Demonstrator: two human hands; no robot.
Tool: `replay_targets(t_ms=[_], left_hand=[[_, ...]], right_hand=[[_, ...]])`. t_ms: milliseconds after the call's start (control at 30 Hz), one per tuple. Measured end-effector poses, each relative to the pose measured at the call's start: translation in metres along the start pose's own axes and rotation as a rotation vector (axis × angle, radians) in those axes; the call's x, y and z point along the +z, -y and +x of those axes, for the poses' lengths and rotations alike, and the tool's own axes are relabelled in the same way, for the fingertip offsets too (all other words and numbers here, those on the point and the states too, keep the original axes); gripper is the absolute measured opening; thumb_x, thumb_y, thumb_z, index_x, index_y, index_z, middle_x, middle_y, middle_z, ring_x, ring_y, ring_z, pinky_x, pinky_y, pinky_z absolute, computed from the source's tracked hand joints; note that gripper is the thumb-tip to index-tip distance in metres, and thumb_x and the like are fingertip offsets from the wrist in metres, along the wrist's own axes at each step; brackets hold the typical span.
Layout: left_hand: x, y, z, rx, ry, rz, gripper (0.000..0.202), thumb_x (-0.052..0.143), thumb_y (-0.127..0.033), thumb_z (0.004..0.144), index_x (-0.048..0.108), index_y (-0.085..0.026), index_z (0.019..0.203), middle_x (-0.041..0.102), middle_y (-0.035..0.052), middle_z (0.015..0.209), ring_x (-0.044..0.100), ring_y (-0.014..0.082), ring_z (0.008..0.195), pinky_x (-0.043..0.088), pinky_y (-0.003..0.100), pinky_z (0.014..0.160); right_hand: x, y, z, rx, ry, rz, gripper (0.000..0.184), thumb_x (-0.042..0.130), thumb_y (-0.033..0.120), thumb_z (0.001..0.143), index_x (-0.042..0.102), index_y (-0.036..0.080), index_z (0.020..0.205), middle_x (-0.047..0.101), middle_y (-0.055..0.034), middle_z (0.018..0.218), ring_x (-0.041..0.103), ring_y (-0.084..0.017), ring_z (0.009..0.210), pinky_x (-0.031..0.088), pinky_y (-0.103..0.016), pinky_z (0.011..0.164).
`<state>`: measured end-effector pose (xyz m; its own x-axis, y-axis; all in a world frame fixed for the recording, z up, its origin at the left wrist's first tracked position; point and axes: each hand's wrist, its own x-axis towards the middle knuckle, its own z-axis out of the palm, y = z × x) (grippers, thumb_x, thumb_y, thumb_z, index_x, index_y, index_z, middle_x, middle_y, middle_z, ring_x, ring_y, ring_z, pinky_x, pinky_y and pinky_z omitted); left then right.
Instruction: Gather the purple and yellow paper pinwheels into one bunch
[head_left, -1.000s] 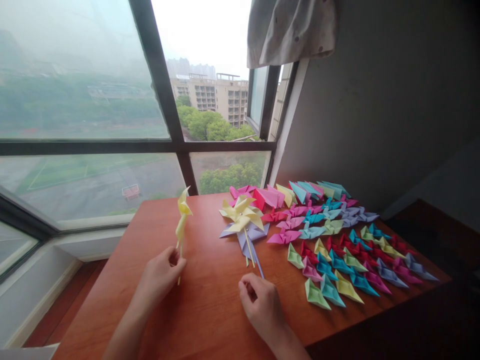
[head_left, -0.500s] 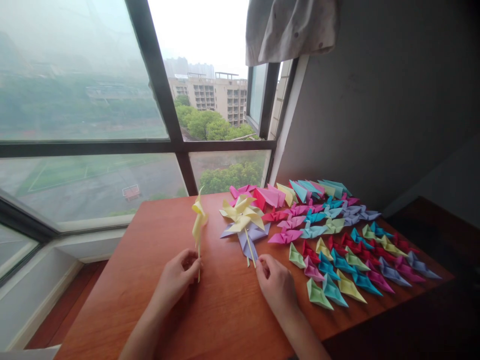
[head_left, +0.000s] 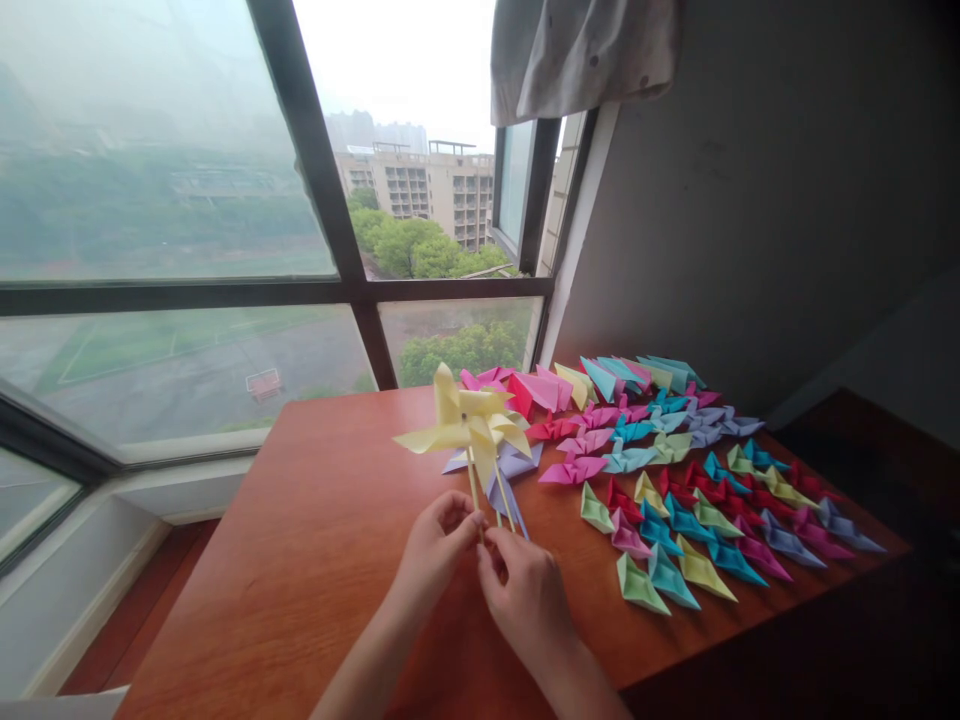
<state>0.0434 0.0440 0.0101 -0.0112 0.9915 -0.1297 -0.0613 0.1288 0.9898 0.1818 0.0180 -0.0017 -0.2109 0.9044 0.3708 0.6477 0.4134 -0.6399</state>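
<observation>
A yellow paper pinwheel (head_left: 450, 425) stands upright in front of me, its blades turned towards me. My left hand (head_left: 439, 545) is closed on its thin stick (head_left: 473, 480), thumb and fingers pinching it below the blades. My right hand (head_left: 529, 590) meets the left, its thumb and forefinger pinched at the stick's lower end. Behind the held pinwheel lies a second yellow pinwheel (head_left: 513, 430), partly covered by it. Under that one a purple pinwheel (head_left: 504, 492) rests on the table, with its stick pointing towards me.
On the right of the brown table (head_left: 300, 540) sit rows of folded paper boats (head_left: 697, 570), paper cranes (head_left: 630, 460) and paper planes (head_left: 607, 378) in many colours. Beyond the table rises a window frame (head_left: 352, 291); a dark wall (head_left: 712, 220) stands to the right.
My left hand has carried its pinwheel rightwards and turned it from edge-on to facing me. My right hand has left the lying pinwheel's stick and moved left to the held one.
</observation>
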Motion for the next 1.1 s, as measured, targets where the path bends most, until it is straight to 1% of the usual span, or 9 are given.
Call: replay_targets(t_ms=[133,233,333,400,467,533,667,800,1100], left_hand=[[0.015,0.003,0.005,0.003,0.079,-0.021,0.031,0.072,-0.043,0.074,0.055,-0.018,0.075,0.058,0.0,0.069,0.056,0.0137,0.063,0.044,0.023,0.058],[0.019,0.002,0.004,0.004,0.172,-0.01,0.028,0.073,-0.039,0.074,0.057,-0.016,0.074,0.06,0.0012,0.069,0.058,0.0152,0.067,0.046,0.025,0.063],[0.014,-0.001,-0.001,0.002,0.282,0.06,0.022,0.073,-0.034,0.076,0.063,-0.014,0.078,0.065,0.0039,0.075,0.06,0.0171,0.072,0.046,0.026,0.067],[0.005,-0.002,-0.003,0.014,0.313,0.167,0.019,0.07,-0.032,0.079,0.065,-0.014,0.083,0.066,0.0043,0.078,0.059,0.0168,0.073,0.046,0.025,0.067],[-0.007,-0.002,-0.004,0.028,0.294,0.274,0.018,0.066,-0.032,0.082,0.065,-0.014,0.085,0.066,0.0039,0.079,0.058,0.0165,0.072,0.045,0.025,0.065],[-0.019,0.0,-0.003,0.026,0.256,0.322,0.019,0.063,-0.033,0.084,0.064,-0.015,0.085,0.066,0.0039,0.078,0.059,0.017,0.071,0.045,0.025,0.064],[-0.037,0.002,0.0,-0.002,0.204,0.292,0.02,0.061,-0.036,0.085,0.062,-0.016,0.086,0.067,0.0035,0.077,0.06,0.017,0.068,0.045,0.026,0.061],[-0.041,0.002,0.003,-0.026,0.174,0.245,0.021,0.062,-0.037,0.082,0.061,-0.016,0.087,0.067,0.0029,0.075,0.06,0.0161,0.067,0.045,0.024,0.059],[-0.042,0.013,0.004,-0.063,0.112,0.23,0.025,0.062,-0.04,0.081,0.06,-0.017,0.089,0.066,0.0027,0.074,0.059,0.0152,0.065,0.043,0.022,0.055]], right_hand=[[-0.01,-0.009,0.0,0.042,-0.039,0.016,0.018,0.052,0.022,0.091,0.059,0.02,0.075,0.063,0.0002,0.061,0.059,-0.014,0.055,0.034,-0.024,0.055],[-0.017,-0.016,-0.003,0.064,-0.044,0.007,0.02,0.052,0.02,0.091,0.057,0.02,0.071,0.061,0.0009,0.06,0.057,-0.013,0.053,0.033,-0.024,0.055],[-0.024,-0.023,-0.01,0.097,-0.034,-0.005,0.019,0.051,0.02,0.091,0.057,0.02,0.072,0.061,0.0014,0.061,0.057,-0.012,0.054,0.033,-0.023,0.055],[-0.027,-0.028,-0.015,0.122,-0.028,-0.002,0.02,0.051,0.022,0.091,0.056,0.02,0.072,0.059,0.0019,0.06,0.056,-0.012,0.053,0.033,-0.023,0.055],[-0.03,-0.032,-0.021,0.155,-0.02,0.011,0.022,0.051,0.025,0.091,0.056,0.02,0.071,0.056,0.0026,0.057,0.055,-0.012,0.052,0.033,-0.023,0.054],[-0.032,-0.034,-0.027,0.206,-0.006,0.045,0.024,0.05,0.028,0.091,0.056,0.02,0.069,0.053,0.0034,0.054,0.052,-0.012,0.049,0.032,-0.022,0.052],[-0.033,-0.035,-0.036,0.29,0.062,0.129,0.028,0.05,0.034,0.09,0.057,0.02,0.067,0.047,0.0046,0.051,0.048,-0.011,0.046,0.032,-0.021,0.048],[-0.031,-0.035,-0.037,0.308,0.08,0.118,0.029,0.05,0.035,0.09,0.056,0.019,0.066,0.044,0.005,0.051,0.046,-0.01,0.046,0.031,-0.021,0.049],[-0.032,-0.032,-0.029,0.313,0.048,0.14,0.03,0.049,0.037,0.091,0.057,0.019,0.068,0.049,0.0037,0.052,0.049,-0.011,0.048,0.032,-0.022,0.05]])
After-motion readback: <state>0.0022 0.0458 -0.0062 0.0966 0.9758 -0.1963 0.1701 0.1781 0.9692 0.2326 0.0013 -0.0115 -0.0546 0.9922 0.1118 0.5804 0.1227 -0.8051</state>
